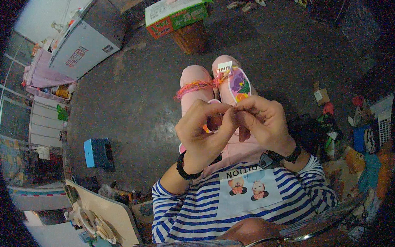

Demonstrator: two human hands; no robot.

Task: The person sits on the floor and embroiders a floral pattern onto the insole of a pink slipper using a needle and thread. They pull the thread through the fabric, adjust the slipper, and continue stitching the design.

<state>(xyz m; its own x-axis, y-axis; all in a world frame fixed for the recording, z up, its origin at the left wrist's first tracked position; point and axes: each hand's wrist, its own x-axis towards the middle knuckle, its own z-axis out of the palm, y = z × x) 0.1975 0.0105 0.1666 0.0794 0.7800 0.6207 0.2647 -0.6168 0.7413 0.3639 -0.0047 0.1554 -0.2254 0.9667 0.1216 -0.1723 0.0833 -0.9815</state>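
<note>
Over my lap, both hands meet with thumbs and fingertips pinched together. My left hand point(202, 127) and my right hand point(265, 124) nearly touch; whatever is between the fingertips is too small to make out. Just beyond the right hand, an embroidered, insole-shaped piece point(241, 86) with purple, green and orange flowers lies on my pink-clad right leg. A white card with holes point(224, 67) rests at its far end. Pink and orange threads point(196, 87) stretch across both legs. Beneath the left hand, parts of another white-edged piece point(206, 129) show; most of it is hidden.
Ahead stands a green, red and white carton point(179, 19) on a brown basket point(190, 38). A white freezer point(84, 52) is at far left, a blue stool point(95, 153) on the left floor. A cream tabletop point(109, 214) is at lower left. Bags and cloths point(357, 161) crowd the right.
</note>
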